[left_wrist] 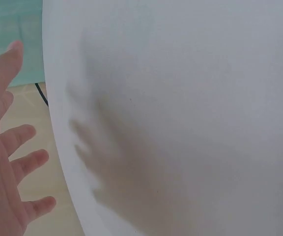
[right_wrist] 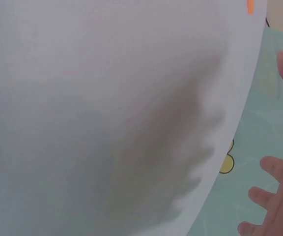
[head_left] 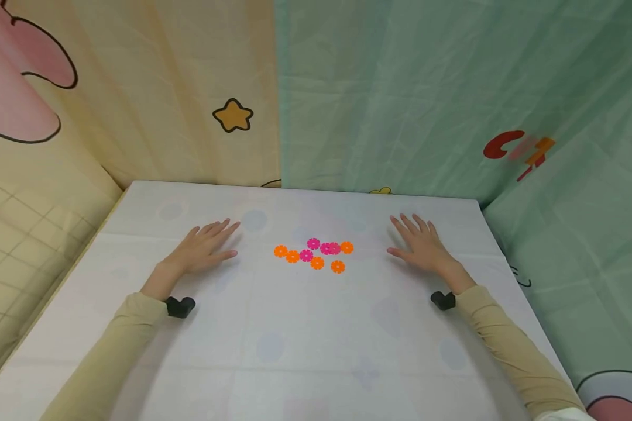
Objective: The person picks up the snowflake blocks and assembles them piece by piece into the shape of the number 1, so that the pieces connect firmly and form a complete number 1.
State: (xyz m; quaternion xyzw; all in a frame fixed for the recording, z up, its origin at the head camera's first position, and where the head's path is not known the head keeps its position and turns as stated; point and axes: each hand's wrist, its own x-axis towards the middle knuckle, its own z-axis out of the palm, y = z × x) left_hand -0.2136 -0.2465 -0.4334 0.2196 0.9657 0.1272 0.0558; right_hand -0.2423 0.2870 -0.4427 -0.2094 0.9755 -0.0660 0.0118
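Note:
Several small flower-shaped pieces, some orange (head_left: 317,263) and some pink (head_left: 313,244), lie in a loose cluster at the middle of the white table (head_left: 316,327). Two of the pink ones overlap. To the left of the cluster my left hand (head_left: 200,248) hovers with fingers spread, holding nothing. On the other side my right hand (head_left: 421,245) is held above the cloth, its fingers spread and apart from the pieces. Both wrist views show shadows of the hands on the white surface. At the top of the right wrist view a sliver of an orange piece (right_wrist: 250,6) shows.
A yellow curtain (head_left: 163,117) and a green curtain (head_left: 400,105) hang behind the table's back edge, and curtains line both sides. Black wrist mounts (head_left: 180,307) sit by the cuffs of the beige sleeves (head_left: 110,351).

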